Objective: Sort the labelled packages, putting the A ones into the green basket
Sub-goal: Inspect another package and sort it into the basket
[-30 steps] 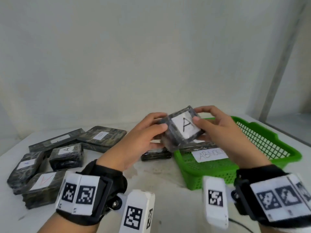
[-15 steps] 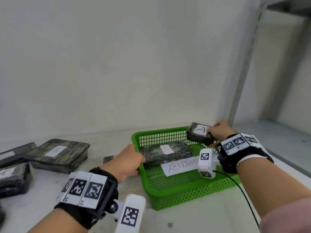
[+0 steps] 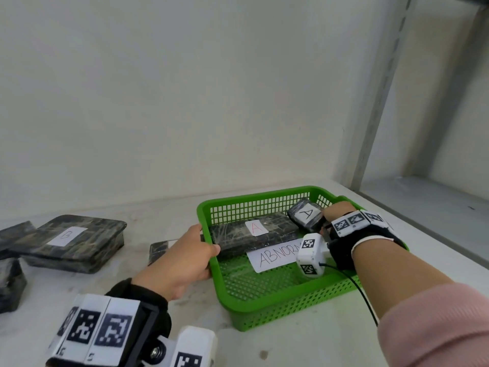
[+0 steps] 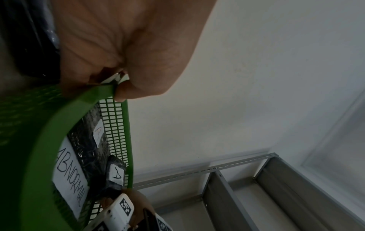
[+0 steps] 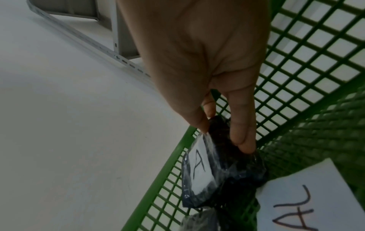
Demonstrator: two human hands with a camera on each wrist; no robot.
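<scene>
The green basket (image 3: 264, 308) stands on the white shelf, right of middle. My left hand (image 3: 203, 247) grips its left rim (image 4: 79, 106), fingers curled over the edge. My right hand (image 3: 330, 215) pinches a small dark package labelled A (image 3: 304, 215) at the basket's far right corner, low inside the mesh wall. In the right wrist view the thumb and a fingertip (image 5: 244, 140) clamp that small package (image 5: 199, 171). A long dark package with a red A (image 3: 254, 231) lies along the basket's back. A paper reading ABNORMAL (image 3: 275, 256) lies on the basket floor.
A large dark package labelled B (image 3: 68, 239) lies on the shelf to the left, with more dark packages (image 3: 10, 282) at the left edge. Another small package (image 3: 160, 247) shows behind my left hand. A grey shelf upright (image 3: 370, 115) rises at the right.
My right hand carried the small A package from in front of me into the basket and lowered it. My left hand let go of it and took the basket's rim.
</scene>
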